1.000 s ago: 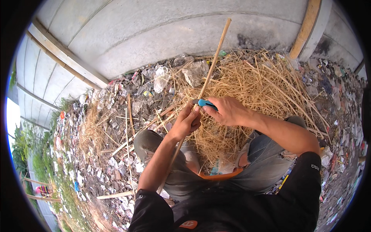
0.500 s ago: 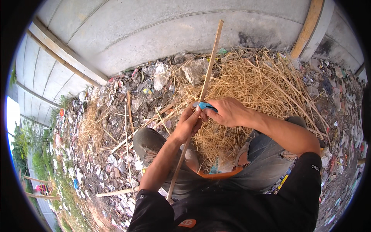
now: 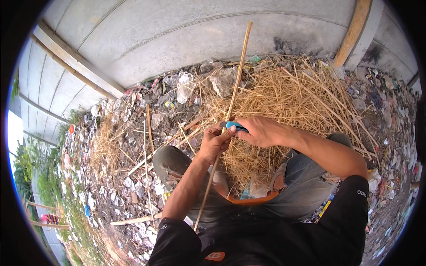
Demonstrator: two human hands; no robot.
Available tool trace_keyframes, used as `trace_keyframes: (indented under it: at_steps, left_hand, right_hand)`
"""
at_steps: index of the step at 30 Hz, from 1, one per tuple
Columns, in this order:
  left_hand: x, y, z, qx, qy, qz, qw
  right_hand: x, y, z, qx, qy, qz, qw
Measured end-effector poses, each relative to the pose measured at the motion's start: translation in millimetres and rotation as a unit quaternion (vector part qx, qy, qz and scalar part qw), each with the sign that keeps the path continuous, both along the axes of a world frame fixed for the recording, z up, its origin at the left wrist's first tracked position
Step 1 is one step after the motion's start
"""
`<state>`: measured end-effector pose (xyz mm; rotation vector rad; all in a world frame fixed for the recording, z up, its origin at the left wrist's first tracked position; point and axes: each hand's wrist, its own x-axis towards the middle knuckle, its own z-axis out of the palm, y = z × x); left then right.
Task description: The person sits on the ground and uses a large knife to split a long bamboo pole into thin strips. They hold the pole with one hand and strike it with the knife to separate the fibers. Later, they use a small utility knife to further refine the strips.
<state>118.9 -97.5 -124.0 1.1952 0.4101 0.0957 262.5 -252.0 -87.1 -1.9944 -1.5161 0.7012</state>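
Observation:
A long thin bamboo strip (image 3: 240,73) runs from my lap up toward the concrete wall, slightly tilted. My left hand (image 3: 215,142) is closed around its middle, with the thumb up against the cutter. In my right hand (image 3: 262,132) is a blue utility knife (image 3: 236,127), gripped with its dark blade lying across the strip just above my left fingers. The two hands nearly touch. Under them lies a heap of pale, straw-like bamboo shavings (image 3: 284,102), spread between my knees and beyond.
A grey concrete wall (image 3: 186,40) with an upright bamboo pole (image 3: 353,33) bounds the far side. Loose bamboo strips (image 3: 146,164) lie on the littered ground at left. A pale rock (image 3: 223,81) and a white plastic bag (image 3: 185,88) sit near the wall.
The strip has turned in my grip, its far end shifting slightly left and now looking narrower. The knife has tilted a little, and its dark blade shows more plainly.

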Motion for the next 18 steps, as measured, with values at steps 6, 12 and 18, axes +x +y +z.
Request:
trace_keyframes:
  at_steps: [6, 12, 18]
  left_hand:
    - [1.1, -5.2, -20.3, 0.107, -0.008, 0.014, 0.994]
    - [0.1, -6.6, -24.6, 0.200, -0.015, -0.019, 0.979]
    - [-1.0, -7.8, -18.5, 0.279, 0.017, -0.035, 0.960]
  right_hand:
    - [9.3, 5.6, -14.7, -0.090, 0.280, -0.023, 0.955]
    - [14.5, 0.8, -7.8, -0.177, 0.498, -0.031, 0.849]
    - [-0.9, 1.5, -17.9, -0.139, 0.483, -0.093, 0.859]
